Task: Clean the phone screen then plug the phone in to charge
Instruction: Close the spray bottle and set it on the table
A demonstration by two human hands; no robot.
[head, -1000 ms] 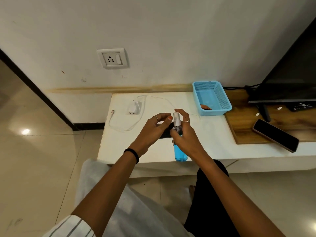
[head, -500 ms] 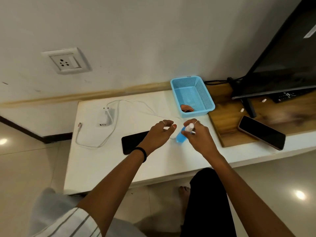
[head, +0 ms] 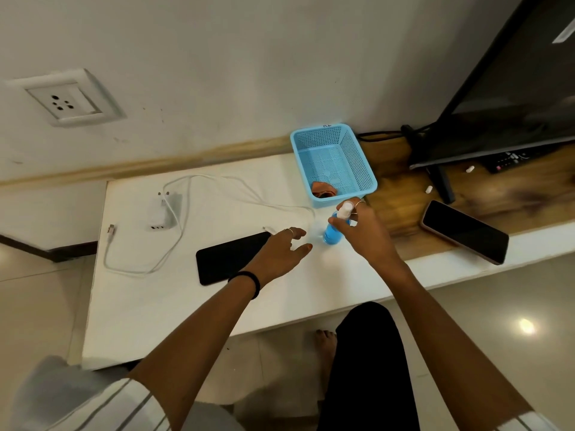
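Observation:
A black phone [head: 228,258] lies flat, screen up, on the white table [head: 193,306]. My left hand [head: 281,253] hovers over its right end with fingers spread and relaxed, holding nothing. My right hand [head: 362,233] grips a small spray bottle [head: 332,236] of blue liquid with a white nozzle, standing on the table just right of the phone. A white charger adapter [head: 163,211] and its white cable [head: 174,244] lie on the table's left part. A wall socket [head: 63,99] sits on the wall at upper left.
A blue plastic basket [head: 334,163] with an orange cloth [head: 323,190] inside stands behind the bottle. A second phone [head: 465,231] lies on the wooden board [head: 401,194] at right, under a TV [head: 510,98]. My knee and foot are below the table's edge.
My right hand lowered the spray bottle from in front of me to the table beside the basket. My left hand came off the bottle and opened over the phone. The view shifted left.

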